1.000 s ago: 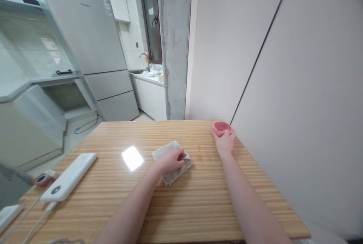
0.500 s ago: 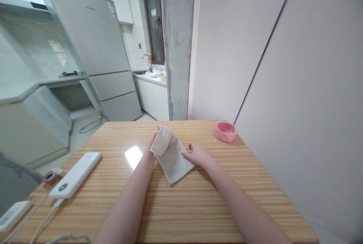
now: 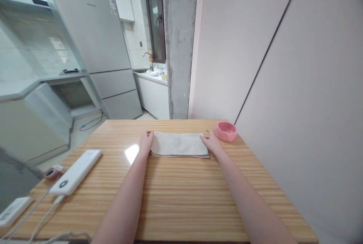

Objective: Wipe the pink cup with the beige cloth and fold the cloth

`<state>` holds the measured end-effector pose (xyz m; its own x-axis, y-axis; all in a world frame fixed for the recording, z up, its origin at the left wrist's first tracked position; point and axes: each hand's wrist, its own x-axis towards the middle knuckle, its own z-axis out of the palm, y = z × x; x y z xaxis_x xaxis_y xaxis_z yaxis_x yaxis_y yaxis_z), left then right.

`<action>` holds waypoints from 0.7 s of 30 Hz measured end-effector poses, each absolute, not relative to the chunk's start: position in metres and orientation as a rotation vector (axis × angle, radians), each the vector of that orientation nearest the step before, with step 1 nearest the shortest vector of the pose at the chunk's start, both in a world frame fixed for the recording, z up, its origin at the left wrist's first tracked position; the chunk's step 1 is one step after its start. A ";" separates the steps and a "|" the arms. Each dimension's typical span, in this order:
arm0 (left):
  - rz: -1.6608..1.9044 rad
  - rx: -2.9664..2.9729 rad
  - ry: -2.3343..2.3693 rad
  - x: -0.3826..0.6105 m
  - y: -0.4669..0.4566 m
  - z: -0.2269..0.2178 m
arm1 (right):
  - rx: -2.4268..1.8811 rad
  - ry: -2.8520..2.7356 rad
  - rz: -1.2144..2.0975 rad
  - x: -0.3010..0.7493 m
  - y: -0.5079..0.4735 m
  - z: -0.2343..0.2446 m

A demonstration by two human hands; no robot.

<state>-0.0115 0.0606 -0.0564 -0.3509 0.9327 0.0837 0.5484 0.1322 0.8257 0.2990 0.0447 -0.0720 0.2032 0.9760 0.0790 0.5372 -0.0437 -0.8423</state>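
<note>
A pale grey cloth (image 3: 179,144) lies on the wooden table, folded into a long, flat rectangle running left to right. Its layers show along the near edge. My left hand (image 3: 146,141) pinches the cloth's far left corner, fingers closed together. At the opposite end, my right hand (image 3: 211,142) grips the far right corner, the thumb over the top of the cloth. Just beyond the right hand sits a pink ashtray (image 3: 225,131), close to the fingers.
On the table's left lie a white power bank (image 3: 76,172) with cables plugged in, a small red-brown object (image 3: 52,173) and a white device (image 3: 14,211). A wall (image 3: 283,130) borders the table's right side. Beyond stand a fridge (image 3: 85,28) and a concrete pillar (image 3: 180,47).
The cloth has gone from raised and bunched at an angle to folded and flat. My hands have moved apart to its two ends, the right one nearer the ashtray.
</note>
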 end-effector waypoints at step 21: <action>0.542 1.935 2.245 0.002 0.040 -0.042 | -1.903 -1.763 0.295 0.296 0.045 -0.079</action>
